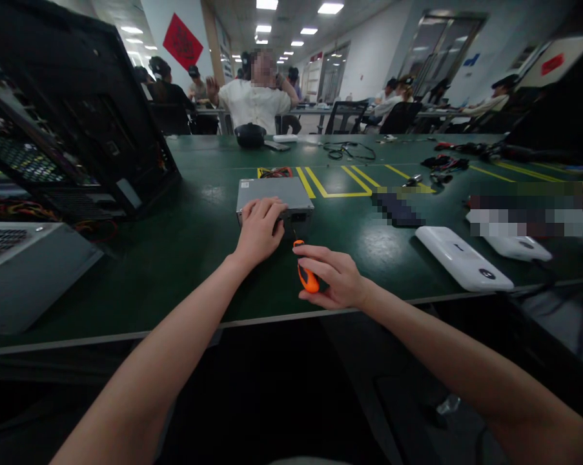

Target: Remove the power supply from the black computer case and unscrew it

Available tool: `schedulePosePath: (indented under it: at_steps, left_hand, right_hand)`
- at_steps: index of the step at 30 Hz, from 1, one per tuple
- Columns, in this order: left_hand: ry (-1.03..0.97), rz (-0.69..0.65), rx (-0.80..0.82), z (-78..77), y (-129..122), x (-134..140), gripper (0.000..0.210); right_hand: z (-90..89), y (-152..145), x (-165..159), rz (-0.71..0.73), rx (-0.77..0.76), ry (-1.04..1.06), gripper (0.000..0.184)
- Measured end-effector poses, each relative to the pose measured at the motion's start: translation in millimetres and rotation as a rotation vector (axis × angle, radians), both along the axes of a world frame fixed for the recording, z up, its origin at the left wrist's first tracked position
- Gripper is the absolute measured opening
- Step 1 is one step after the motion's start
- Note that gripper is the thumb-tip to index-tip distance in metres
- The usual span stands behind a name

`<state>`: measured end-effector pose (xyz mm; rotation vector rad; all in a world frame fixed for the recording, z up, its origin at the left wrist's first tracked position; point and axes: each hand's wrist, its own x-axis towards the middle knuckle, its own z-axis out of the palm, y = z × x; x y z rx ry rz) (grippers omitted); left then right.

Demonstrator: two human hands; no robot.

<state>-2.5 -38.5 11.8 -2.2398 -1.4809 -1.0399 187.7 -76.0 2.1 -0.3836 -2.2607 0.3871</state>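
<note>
A grey metal power supply unit (272,188) sits on the green table, its power socket facing me. My left hand (261,227) grips its left front, with bent fingers over the near top edge. In my right hand (338,274) is a screwdriver with an orange and black handle (311,282); the fingers are closed around it. Its thin shaft points away from me, at the lower front of the unit near the socket. Whether the tip touches a screw is too small to tell. Red and dark cables (276,172) lie behind the unit.
An open black computer case (121,123) stands at left, with another grey metal box (44,271) before it. To the right lie a dark phone-like object (398,208), a white device (460,258) and cables (443,163). The table's front edge (266,319) is close. People sit beyond.
</note>
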Motion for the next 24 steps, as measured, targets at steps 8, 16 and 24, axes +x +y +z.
schedulePosePath:
  at_steps: [8,16,24]
  left_hand:
    - [0.014,-0.009,0.045,3.5,-2.6,-0.9,0.029]
    - [0.005,-0.059,0.031,6.9,-1.9,-4.9,0.028]
    - [-0.051,-0.023,0.029,7.8,-0.9,-9.3,0.021]
  right_hand:
    - [-2.5,7.1,2.0,0.03,0.268,0.053,0.043]
    - [-4.2,4.9,2.4,-0.038,0.376,0.02,0.044]
    - [2.2,1.0,0.8,-0.026,0.441,-0.137,0.039]
